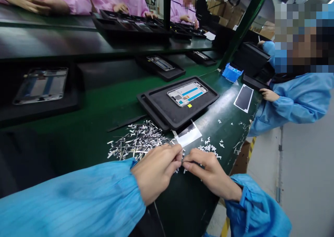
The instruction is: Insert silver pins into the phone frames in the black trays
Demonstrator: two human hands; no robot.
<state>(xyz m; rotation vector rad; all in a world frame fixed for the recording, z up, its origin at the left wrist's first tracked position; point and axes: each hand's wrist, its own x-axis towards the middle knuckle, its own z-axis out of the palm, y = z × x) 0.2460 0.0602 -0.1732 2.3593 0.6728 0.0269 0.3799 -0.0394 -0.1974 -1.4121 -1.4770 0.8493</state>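
Note:
My left hand [156, 169] and my right hand [208, 171] meet fingertip to fingertip just above the green bench, both in a pinch on a tiny strip I cannot make out clearly. A heap of small silvery strips [138, 141] lies just beyond my left hand. Small white scraps [210, 148] lie scattered beyond my right hand. A white and black sheet [188, 134] rests in front of a black tray [161, 108] that holds a phone frame [187, 92] with a yellow sticker beside it.
A person in a blue coat [294, 97] works at the right with black trays [252, 57]. A dark film sheet [244, 97] lies near that person's hand. More trays with phone frames [41, 85] sit on the belt. People in pink work across it.

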